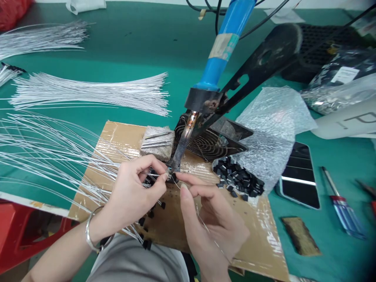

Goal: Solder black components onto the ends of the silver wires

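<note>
Your left fingers [160,187] pinched a slim white wire [155,175] mid-frame, close by the dark, crusted tip of the blue-handled iron [226,43]; your right fingers [188,205] grasped a thin, curving metallic strand [216,245] just beside it. Beneath lay scuffed brown cardboard [249,243] with a rough, stony block [157,142]. A slanting black bracket [261,58] and a round fan guard [205,143] crowded the space behind the tip. Small black angular pieces [239,178] lay against crinkled bubble wrap [270,121] right of center, and loose white strands [58,152] fanned across the left of the green tabletop [132,51].
</note>
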The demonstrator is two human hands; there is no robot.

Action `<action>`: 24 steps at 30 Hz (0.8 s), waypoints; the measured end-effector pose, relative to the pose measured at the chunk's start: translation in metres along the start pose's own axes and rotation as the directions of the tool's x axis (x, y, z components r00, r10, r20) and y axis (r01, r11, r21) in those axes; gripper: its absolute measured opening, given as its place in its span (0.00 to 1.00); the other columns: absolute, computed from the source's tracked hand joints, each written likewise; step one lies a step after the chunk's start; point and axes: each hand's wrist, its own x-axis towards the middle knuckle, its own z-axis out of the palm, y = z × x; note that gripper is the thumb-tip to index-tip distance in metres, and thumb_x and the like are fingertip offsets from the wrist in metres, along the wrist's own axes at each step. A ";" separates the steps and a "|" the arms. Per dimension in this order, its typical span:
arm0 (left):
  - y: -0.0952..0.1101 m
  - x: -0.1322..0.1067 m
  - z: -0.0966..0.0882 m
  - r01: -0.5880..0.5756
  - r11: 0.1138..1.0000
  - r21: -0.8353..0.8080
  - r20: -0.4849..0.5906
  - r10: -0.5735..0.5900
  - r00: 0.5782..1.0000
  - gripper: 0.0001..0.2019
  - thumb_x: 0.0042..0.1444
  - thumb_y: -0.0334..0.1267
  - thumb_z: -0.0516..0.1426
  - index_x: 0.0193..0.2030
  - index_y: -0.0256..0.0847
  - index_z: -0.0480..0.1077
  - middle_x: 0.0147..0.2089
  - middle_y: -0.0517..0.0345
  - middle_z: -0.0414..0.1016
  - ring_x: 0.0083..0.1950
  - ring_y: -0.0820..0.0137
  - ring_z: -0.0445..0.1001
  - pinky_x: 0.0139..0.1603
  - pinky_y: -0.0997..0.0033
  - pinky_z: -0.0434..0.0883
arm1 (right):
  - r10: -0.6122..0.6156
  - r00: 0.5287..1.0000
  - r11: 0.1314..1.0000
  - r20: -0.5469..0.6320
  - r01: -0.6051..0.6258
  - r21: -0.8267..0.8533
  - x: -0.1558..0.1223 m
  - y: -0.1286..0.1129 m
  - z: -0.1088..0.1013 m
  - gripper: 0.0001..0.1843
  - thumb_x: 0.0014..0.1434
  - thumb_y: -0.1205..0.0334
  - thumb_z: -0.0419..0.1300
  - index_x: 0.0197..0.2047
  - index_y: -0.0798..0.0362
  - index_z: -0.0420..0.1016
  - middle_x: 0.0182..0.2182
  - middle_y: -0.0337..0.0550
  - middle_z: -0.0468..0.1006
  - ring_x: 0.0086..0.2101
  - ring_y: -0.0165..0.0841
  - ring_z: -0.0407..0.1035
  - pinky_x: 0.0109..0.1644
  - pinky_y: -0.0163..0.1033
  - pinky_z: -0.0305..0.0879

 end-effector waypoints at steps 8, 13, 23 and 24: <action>0.001 0.000 0.000 -0.003 1.000 0.005 -0.002 0.003 1.000 0.04 0.53 0.31 0.60 0.28 0.40 0.74 0.33 0.56 0.82 0.29 0.71 0.72 0.28 0.71 0.64 | 0.011 0.999 1.000 -0.033 -0.012 -0.016 0.000 -0.002 0.004 0.08 0.65 0.69 0.66 0.34 0.49 0.76 0.42 0.44 0.89 0.41 0.34 0.84 0.47 0.38 0.78; 0.002 0.000 0.001 0.015 1.000 0.005 0.001 -0.015 1.000 0.03 0.52 0.32 0.60 0.28 0.40 0.74 0.34 0.55 0.82 0.30 0.70 0.72 0.29 0.70 0.65 | 0.017 1.000 1.000 -0.021 -0.018 -0.023 0.000 -0.002 0.002 0.09 0.65 0.67 0.65 0.32 0.50 0.74 0.43 0.45 0.89 0.41 0.36 0.84 0.46 0.38 0.78; -0.020 -0.009 -0.007 0.077 0.990 0.116 0.055 -0.084 0.995 0.04 0.59 0.38 0.62 0.36 0.41 0.73 0.40 0.51 0.82 0.32 0.68 0.75 0.29 0.69 0.66 | 0.073 0.997 0.997 0.023 -0.073 0.003 -0.011 -0.001 0.002 0.10 0.67 0.66 0.64 0.32 0.49 0.73 0.42 0.46 0.89 0.41 0.36 0.84 0.46 0.39 0.78; -0.023 -0.011 -0.009 0.071 0.989 0.132 0.056 -0.079 0.995 0.05 0.60 0.38 0.62 0.36 0.42 0.72 0.42 0.51 0.82 0.30 0.71 0.73 0.27 0.71 0.64 | 0.077 0.996 0.997 0.039 -0.077 0.001 -0.012 0.000 0.001 0.10 0.67 0.66 0.64 0.32 0.49 0.73 0.42 0.46 0.89 0.40 0.36 0.84 0.45 0.39 0.78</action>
